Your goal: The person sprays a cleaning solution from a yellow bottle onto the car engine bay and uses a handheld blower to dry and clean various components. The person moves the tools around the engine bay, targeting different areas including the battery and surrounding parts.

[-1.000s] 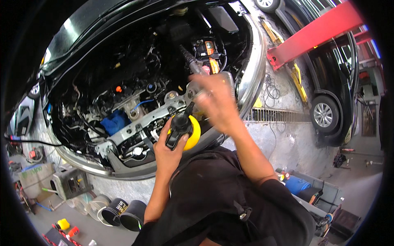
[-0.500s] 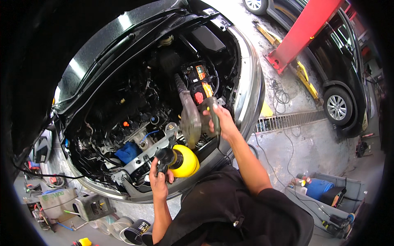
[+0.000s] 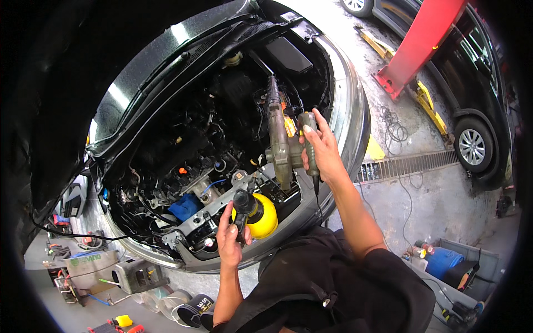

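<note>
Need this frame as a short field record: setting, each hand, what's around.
setting: open engine bay of a car, hood up, in a garage
left hand: grips black handle of a yellow spray bottle at the front edge of the bay
right hand: holds a grey corded electric blower, nozzle pointing into the bay
nearby: red lift post, black car, floor drain grate

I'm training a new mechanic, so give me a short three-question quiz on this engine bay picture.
1. True or false: the right hand grips the handle of an electric blower.
2. The left hand holds a spray gun with a cup of which colour: A red, B yellow, C green?
3. Over what do both tools hang?

Key: 1 true. 2 B. 3 The open engine bay of a car.
</note>
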### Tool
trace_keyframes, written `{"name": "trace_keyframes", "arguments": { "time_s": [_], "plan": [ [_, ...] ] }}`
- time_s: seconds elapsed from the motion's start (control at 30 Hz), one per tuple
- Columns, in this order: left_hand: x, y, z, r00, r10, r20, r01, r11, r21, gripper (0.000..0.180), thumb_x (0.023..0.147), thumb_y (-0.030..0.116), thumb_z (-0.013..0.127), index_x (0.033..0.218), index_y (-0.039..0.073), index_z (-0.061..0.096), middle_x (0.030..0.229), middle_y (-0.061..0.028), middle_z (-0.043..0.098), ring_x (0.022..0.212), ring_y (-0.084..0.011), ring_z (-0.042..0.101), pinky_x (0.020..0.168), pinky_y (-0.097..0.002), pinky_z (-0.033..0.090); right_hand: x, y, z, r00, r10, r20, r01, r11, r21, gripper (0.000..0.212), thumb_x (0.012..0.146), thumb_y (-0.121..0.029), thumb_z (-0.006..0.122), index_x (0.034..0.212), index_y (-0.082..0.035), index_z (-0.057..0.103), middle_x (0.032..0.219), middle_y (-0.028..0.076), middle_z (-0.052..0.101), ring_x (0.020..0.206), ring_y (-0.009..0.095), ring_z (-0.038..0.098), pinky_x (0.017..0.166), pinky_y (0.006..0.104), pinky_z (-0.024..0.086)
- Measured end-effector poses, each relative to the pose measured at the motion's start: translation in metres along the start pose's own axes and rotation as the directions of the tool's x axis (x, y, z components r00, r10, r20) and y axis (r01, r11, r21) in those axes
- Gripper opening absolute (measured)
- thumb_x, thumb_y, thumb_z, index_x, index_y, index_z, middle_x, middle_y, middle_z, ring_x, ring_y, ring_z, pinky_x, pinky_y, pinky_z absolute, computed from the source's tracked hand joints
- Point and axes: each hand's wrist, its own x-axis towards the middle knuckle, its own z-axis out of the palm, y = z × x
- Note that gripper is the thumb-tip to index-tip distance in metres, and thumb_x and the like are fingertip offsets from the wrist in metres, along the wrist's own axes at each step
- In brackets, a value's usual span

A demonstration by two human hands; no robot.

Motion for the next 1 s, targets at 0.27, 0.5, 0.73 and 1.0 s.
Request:
{"name": "trace_keyframes", "arguments": {
  "time_s": [0.27, 0.5, 0.73, 1.0],
  "plan": [
    [0.041, 0.021, 0.029, 0.996, 0.080, 0.029, -0.082, 0.995, 0.063, 0.077, 0.106, 0.038, 0.060, 0.166, 0.003, 0.027, 0.079, -0.0088, 0.061, 0.066, -0.0162, 0.056, 0.064, -0.0317, 0.051, 0.079, 0.005, 0.012, 0.998, -0.018, 0.067, 0.013, 0.997, 0.082, 0.079, 0.107, -0.031, 0.063, 0.170, -0.015, 0.018, 0.095, 0.008, 0.058, 0.052, 0.013, 0.055, 0.041, 0.0296, 0.045],
    [0.117, 0.055, 0.065, 0.982, 0.165, 0.091, -0.179, 0.966, 0.184, 0.065, 0.110, 0.037, 0.050, 0.163, 0.002, 0.036, 0.077, -0.0063, 0.057, 0.060, -0.0117, 0.052, 0.056, -0.0257, 0.045, 0.035, -0.028, -0.023, 0.999, 0.036, 0.037, -0.042, 0.984, 0.175, 0.081, 0.108, -0.029, 0.062, 0.170, -0.017, 0.013, 0.098, 0.009, 0.058, 0.053, 0.015, 0.058, 0.040, 0.0306, 0.047],
    [0.229, 0.077, 0.115, 0.969, 0.021, 0.247, -0.101, 0.943, 0.317, 0.057, 0.108, 0.025, 0.046, 0.160, 0.000, 0.042, 0.077, -0.0025, 0.057, 0.059, -0.0073, 0.050, 0.054, -0.0222, 0.042, -0.008, -0.059, -0.080, 0.994, 0.076, -0.081, -0.062, 0.983, 0.172, 0.080, 0.109, -0.029, 0.061, 0.170, -0.016, 0.012, 0.102, 0.009, 0.058, 0.052, 0.013, 0.056, 0.040, 0.0302, 0.048],
    [0.308, 0.071, 0.152, 0.962, -0.060, 0.265, -0.040, 0.933, 0.357, 0.054, 0.105, 0.009, 0.042, 0.158, 0.003, 0.044, 0.077, -0.0039, 0.059, 0.057, -0.0077, 0.051, 0.052, -0.0232, 0.045, 0.016, -0.071, -0.091, 0.997, 0.053, -0.062, -0.045, 0.992, 0.118, 0.078, 0.109, -0.030, 0.059, 0.170, -0.014, 0.013, 0.100, 0.009, 0.058, 0.052, 0.014, 0.056, 0.040, 0.0297, 0.047]
  ]
}}
